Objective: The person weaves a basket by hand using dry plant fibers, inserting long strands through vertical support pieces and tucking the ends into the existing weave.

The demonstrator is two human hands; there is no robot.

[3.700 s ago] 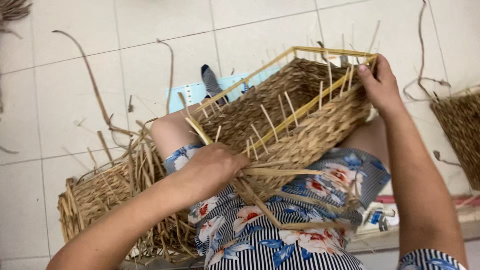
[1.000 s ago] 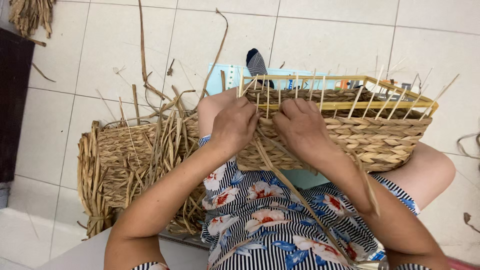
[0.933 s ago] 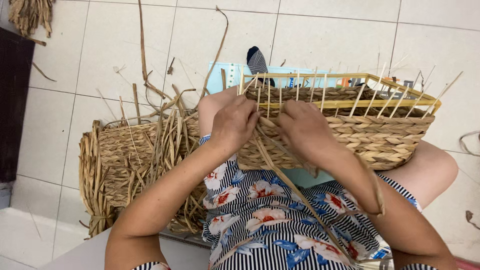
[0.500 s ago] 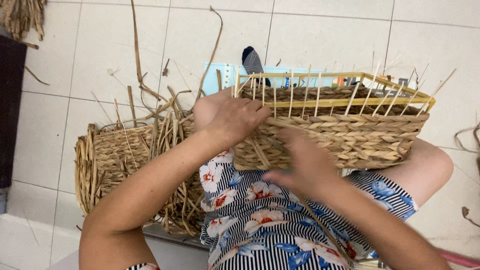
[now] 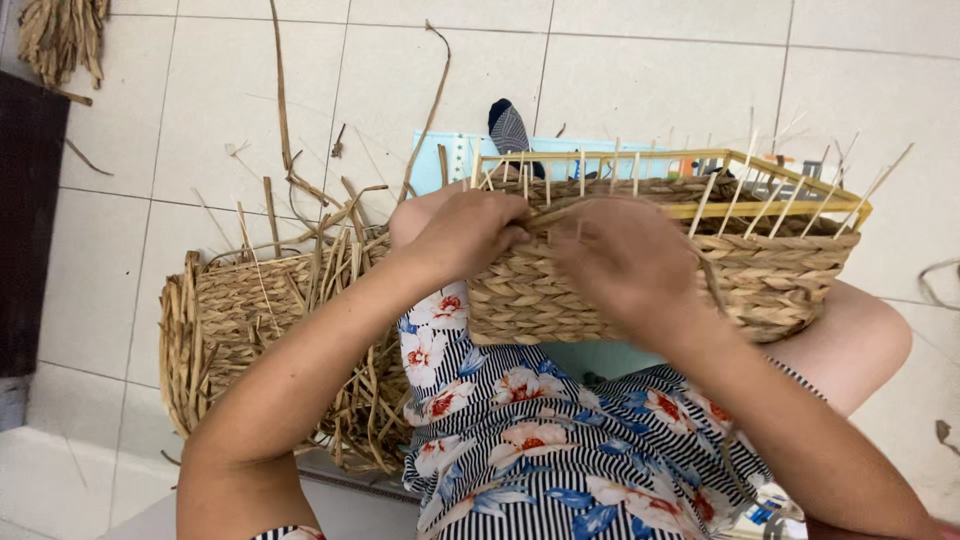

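Half-woven rectangular basket of tan plaited straw on a yellow wire frame (image 5: 770,270), resting across the lap above the striped floral skirt (image 5: 560,460). Left hand (image 5: 465,235) pinching a flat tan straw strand (image 5: 570,208) at the near-left rim. Right hand (image 5: 625,265) blurred, curled against the front wall; grip unclear. Finished woven basket with loose straw ends (image 5: 250,330) on the white tiled floor (image 5: 130,200), beside the left knee.

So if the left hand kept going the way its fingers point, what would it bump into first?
Probably the right hand: the left hand points right along the woven basket rim, where the two nearly meet, though depth is unclear.
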